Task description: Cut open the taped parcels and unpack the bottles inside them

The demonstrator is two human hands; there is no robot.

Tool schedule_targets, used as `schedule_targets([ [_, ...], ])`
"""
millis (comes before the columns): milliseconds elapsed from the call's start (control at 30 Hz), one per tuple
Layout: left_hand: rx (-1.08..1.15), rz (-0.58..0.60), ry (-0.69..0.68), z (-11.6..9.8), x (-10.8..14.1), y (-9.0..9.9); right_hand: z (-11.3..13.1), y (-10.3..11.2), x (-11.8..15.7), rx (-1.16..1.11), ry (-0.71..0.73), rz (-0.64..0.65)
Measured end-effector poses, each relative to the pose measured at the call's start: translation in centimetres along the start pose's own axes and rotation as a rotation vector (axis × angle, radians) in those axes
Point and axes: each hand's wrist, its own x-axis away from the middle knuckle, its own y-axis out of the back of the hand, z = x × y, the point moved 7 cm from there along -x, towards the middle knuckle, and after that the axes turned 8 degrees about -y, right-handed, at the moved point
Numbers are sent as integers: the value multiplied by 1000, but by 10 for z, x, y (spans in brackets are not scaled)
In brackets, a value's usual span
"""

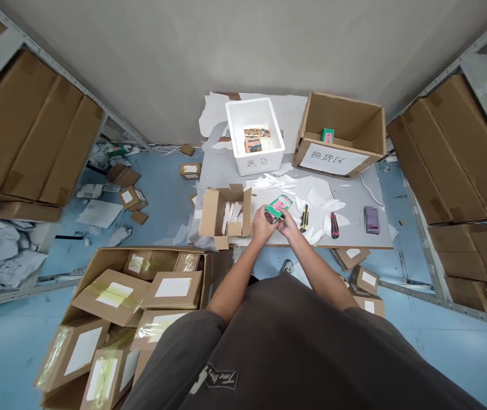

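Observation:
Both my hands grip a small green and pink box [278,207] above the table's front part. My left hand [263,226] wraps its left end, and my right hand [287,222] pinches its lower right edge. Just left of them stands an open cardboard box [210,213] with white paper strips inside. Right of my hands lie a yellow and black utility knife [304,218] and a red and black one [334,226]. Torn white paper [316,193] is scattered around them.
At the table's back stand a white foam box [260,165] holding several small packets and a labelled cardboard box [333,162] with a green and pink box [327,135] inside. A large carton [94,265] full of parcels stands at my left. Shelves with cartons flank both sides.

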Motion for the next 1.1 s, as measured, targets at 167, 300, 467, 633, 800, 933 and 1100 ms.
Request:
schedule_targets([
  [167,78,-63,-109,3,-28,34,17,50,7,242,-54,28],
  [300,87,96,-290,-6,-61,71,84,91,22,639,413,-189],
  [467,115,406,-506,-39,-98,79,108,45,26,976,654,199],
  [633,318,370,-499,-40,-121,84,107,36,17,921,621,48],
  [800,502,77,-206,-11,-107,53,110,42,18,856,590,-188],
  [933,541,-39,-125,-15,-93,0,95,34,17,841,487,-308],
  [1100,553,17,-105,-1,-109,-28,73,50,-2,705,462,-182],
])
